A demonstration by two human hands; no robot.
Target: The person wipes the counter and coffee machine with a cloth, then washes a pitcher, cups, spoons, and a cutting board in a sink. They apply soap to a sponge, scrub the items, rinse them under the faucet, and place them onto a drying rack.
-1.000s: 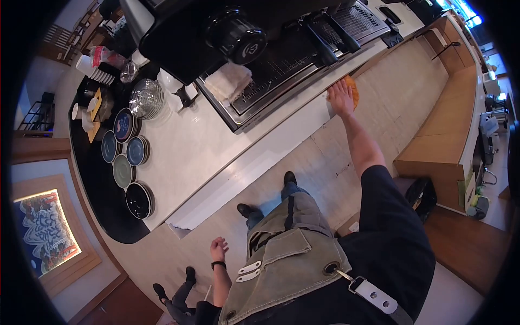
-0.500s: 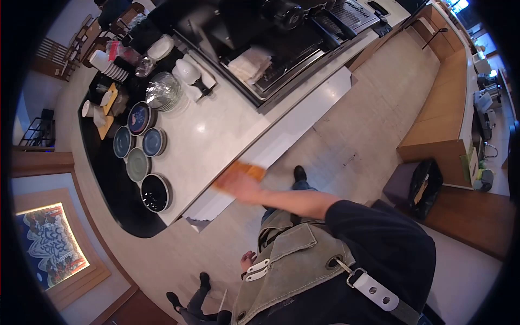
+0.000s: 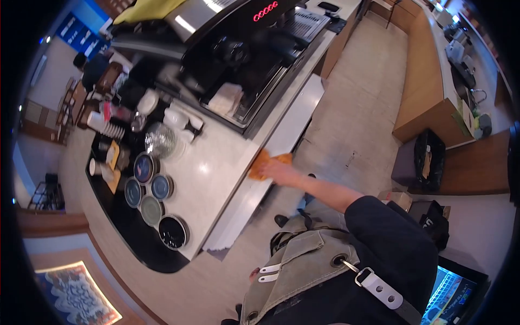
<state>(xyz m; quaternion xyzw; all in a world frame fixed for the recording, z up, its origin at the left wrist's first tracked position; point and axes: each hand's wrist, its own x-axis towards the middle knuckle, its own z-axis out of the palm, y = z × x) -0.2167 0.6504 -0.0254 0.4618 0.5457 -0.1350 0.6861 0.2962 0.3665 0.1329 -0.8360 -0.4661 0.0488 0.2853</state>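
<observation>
My right hand is closed on an orange cloth, which lies against the front edge of the white counter. My left hand shows only as a small sliver beside the apron, its fingers hidden. Left of the cloth, on the counter, stand a black bowl, a green-grey dish and several blue dishes. Behind the counter edge is a black coffee machine with a folded pale cloth on its tray.
Clear stacked dishes, white cups and yellow-brown boards stand at the counter's far left. A pale ledge runs below the counter front. A lined bin and a lit screen are at the right.
My right hand and the orange cloth have shifted up and right along the counter edge. The view has turned, showing more of the coffee machine. My left hand is now mostly hidden.
</observation>
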